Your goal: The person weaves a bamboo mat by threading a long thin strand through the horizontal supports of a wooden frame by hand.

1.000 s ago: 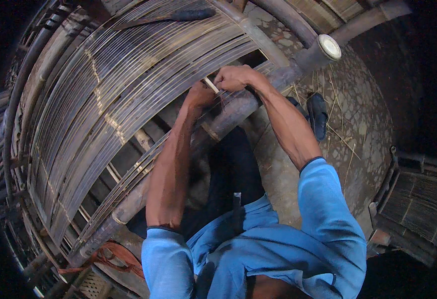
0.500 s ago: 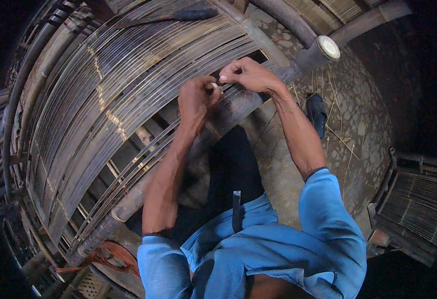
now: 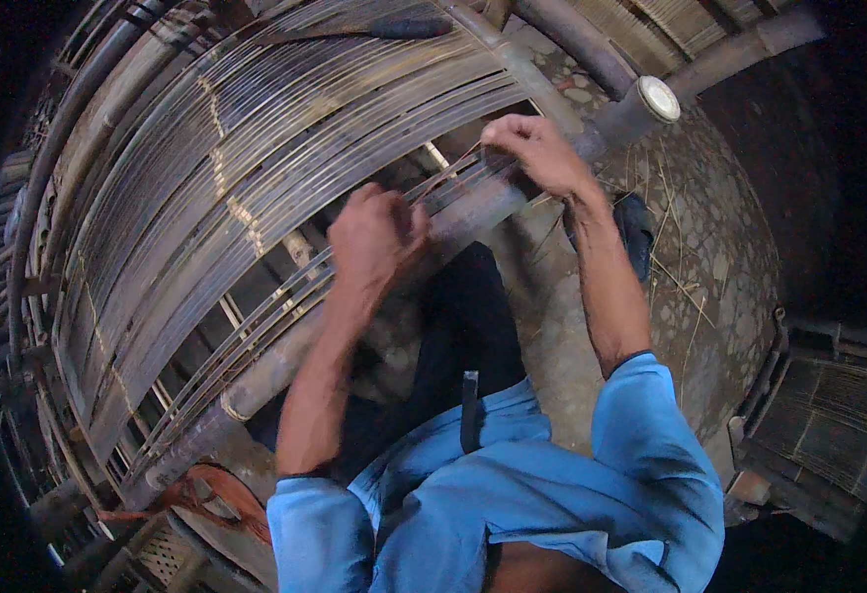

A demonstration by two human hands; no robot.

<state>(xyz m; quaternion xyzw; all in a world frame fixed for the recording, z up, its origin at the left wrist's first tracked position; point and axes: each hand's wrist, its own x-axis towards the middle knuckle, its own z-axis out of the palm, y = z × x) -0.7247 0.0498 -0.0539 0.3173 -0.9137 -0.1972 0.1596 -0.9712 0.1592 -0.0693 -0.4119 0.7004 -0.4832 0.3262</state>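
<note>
A slatted bamboo platform (image 3: 162,252) with long, thin strips spreads before me. Over its near edge, above the round bamboo rail (image 3: 473,212), my two hands work apart from each other. A thin reddish strand (image 3: 450,174) stretches between them. My right hand (image 3: 537,153) has thumb and finger pinched at the strand's far end. My left hand (image 3: 374,237) is smeared by motion, its fingers curled where the strand's near end meets them. Below it, several loose strips run along the rail. Pale woven binding (image 3: 220,163) crosses the strips farther left.
At the top of the platform lies a long tool with a dark handle (image 3: 409,28). Orange-red cord (image 3: 216,489) hangs at the lower left. A dark sandal (image 3: 634,232) and straw bits lie on the stone floor (image 3: 720,198). Another slatted piece (image 3: 824,415) stands at right.
My hands have drawn apart: the left moved down and leftward, the right moved to the right. The reddish strand now shows stretched between them.
</note>
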